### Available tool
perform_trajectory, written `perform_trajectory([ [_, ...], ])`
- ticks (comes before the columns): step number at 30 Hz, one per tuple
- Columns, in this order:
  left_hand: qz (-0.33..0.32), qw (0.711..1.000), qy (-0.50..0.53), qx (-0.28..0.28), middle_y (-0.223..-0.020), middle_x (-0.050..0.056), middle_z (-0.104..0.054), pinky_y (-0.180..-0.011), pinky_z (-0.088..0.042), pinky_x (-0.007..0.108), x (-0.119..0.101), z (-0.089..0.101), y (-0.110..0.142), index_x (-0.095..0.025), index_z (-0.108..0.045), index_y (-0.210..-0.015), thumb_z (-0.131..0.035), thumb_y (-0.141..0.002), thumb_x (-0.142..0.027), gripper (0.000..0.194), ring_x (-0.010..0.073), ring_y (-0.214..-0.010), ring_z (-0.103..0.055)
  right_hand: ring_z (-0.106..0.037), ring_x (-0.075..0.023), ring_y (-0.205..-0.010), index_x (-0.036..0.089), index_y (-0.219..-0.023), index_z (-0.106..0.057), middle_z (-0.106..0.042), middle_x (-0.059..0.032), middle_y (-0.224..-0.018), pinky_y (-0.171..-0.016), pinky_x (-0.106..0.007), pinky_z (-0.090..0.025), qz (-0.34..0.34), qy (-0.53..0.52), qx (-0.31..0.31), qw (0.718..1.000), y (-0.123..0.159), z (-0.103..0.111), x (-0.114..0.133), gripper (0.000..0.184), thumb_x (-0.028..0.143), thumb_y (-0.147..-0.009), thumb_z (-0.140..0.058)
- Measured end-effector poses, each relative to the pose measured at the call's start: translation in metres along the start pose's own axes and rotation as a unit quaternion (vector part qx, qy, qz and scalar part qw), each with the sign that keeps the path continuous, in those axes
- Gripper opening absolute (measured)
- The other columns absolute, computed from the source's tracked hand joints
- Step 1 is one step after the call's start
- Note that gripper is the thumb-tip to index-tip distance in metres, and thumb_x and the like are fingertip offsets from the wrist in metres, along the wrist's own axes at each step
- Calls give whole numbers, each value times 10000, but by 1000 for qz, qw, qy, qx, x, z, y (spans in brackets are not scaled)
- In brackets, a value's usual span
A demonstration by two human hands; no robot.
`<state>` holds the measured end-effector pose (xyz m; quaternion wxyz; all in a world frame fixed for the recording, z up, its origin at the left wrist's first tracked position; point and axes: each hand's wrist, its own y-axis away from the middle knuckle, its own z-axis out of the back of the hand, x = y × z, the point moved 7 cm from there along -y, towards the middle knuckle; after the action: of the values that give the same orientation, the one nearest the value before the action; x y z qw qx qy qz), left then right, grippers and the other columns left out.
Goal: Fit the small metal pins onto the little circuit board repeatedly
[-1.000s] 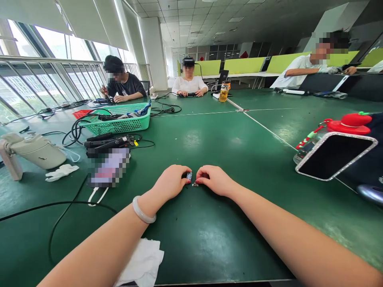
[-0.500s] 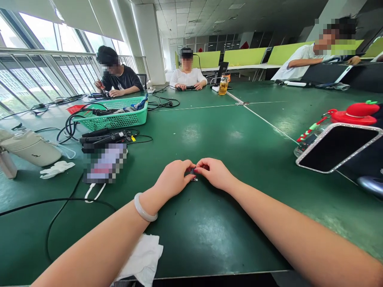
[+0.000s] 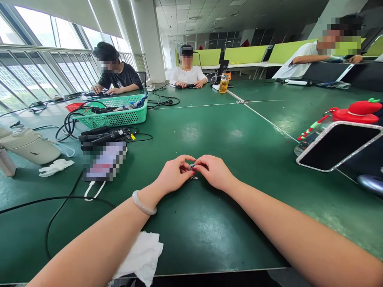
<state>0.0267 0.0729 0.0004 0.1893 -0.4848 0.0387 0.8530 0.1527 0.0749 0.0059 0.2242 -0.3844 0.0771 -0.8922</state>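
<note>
One small part (image 3: 192, 167), pinched by left hand (image 3: 174, 172) and right hand (image 3: 214, 170), inward from the desk's (image 3: 248, 235) near edge — fine handling, likely needing steadiness next.

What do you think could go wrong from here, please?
The part at the fingertips of the left hand and right hand is tiny and could slip. The silvery bit close by on the table might get brushed away. The tissue overhangs the edge, so it may fall.

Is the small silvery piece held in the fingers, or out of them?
Out: the silvery piece lies on the green table, in view just below the fingers.
</note>
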Motion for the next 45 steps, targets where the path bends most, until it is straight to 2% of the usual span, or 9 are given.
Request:
perform_trajectory([
  [5,4,1000,-6,-20,-627,-53,-519,-604,-421,238,-1,6,-3,-197,-611,-1061,-590,-706,-211,356,97,-572,-488,-559,-134,-744,190,-793,-674,-655,-22,-790,-688,-258,-395,-11,13,13,1000,0,2,-3,208,280,-886,-510],
  [8,21,998,-7,-53,-592,-56,-450,-584,-384,237,5,14,-6,-201,-659,-967,-573,-692,-197,288,96,-557,-440,-556,-141,-751,194,-808,-678,-645,-25,-800,-684,-265,-400,-19,44,37,998,4,0,-1,162,276,-861,-549],
  [10,36,996,-3,-76,-570,-57,-425,-580,-372,242,12,18,-9,-195,-665,-896,-582,-688,-214,225,99,-551,-423,-558,-151,-790,198,-786,-681,-638,-28,-812,-716,-277,-411,2,69,70,995,7,-6,6,124,273,-833,-594],
  [14,50,994,16,-95,-616,-41,-515,-637,-411,260,26,21,-11,-193,-646,-925,-603,-702,-254,234,113,-603,-500,-557,-182,-881,198,-833,-694,-637,-46,-851,-788,-314,-425,55,114,98,987,12,-20,23,138,313,-826,-619],
  [20,43,995,62,-62,-845,36,-672,-827,-469,322,29,13,-12,-183,-609,-1003,-545,-770,-210,243,157,-838,-634,-557,-190,-883,179,-813,-690,-642,-63,-851,-815,-328,-425,83,154,113,978,11,-33,28,140,238,-855,-571],
  [24,44,993,93,-54,-891,51,-687,-856,-474,326,27,11,-11,-172,-597,-1001,-497,-799,-172,226,160,-898,-647,-552,-176,-863,184,-785,-674,-640,-45,-843,-794,-309,-423,53,127,73,988,8,-22,21,123,206,-844,-569],
  [28,52,994,87,-52,-833,37,-700,-800,-478,318,22,11,-9,-170,-583,-1009,-587,-777,-241,243,163,-815,-652,-551,-149,-802,191,-772,-662,-632,-30,-831,-749,-283,-420,13,69,-3,998,6,-5,15,122,224,-845,-570],
  [32,53,992,100,-53,-780,18,-695,-731,-470,301,18,10,-9,-169,-554,-929,-671,-714,-291,273,152,-742,-634,-547,-134,-760,198,-785,-656,-629,-23,-824,-710,-262,-415,-10,29,-66,997,7,6,12,107,243,-839,-575],
  [45,29,991,109,-71,-744,5,-644,-660,-454,284,15,11,-7,-169,-504,-790,-759,-606,-320,349,113,-645,-568,-524,-128,-698,202,-748,-640,-610,-11,-783,-654,-257,-396,-45,27,-95,994,9,12,6,117,270,-822,-580],
])
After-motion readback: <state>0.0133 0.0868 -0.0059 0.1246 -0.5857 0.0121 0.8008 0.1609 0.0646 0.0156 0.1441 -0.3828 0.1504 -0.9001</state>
